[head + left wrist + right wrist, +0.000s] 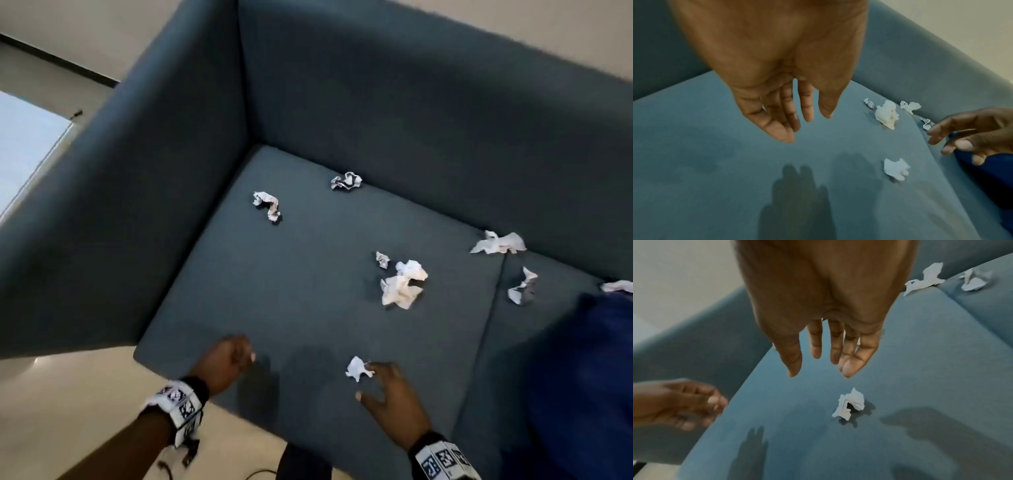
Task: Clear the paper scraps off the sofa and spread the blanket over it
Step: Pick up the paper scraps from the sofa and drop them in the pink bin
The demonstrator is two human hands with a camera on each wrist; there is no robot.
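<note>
Several crumpled white paper scraps lie on the blue-grey sofa seat. The nearest scrap sits by the front edge. My right hand hovers just above it with fingers spread, holding nothing. My left hand hangs over the seat's front left corner, fingers relaxed and empty. A cluster of scraps lies mid-seat. A dark blue blanket lies on the right cushion.
Two more scraps lie near the back corner, and others by the cushion seam. The tall armrest walls the left side, the backrest the rear. Pale floor lies in front.
</note>
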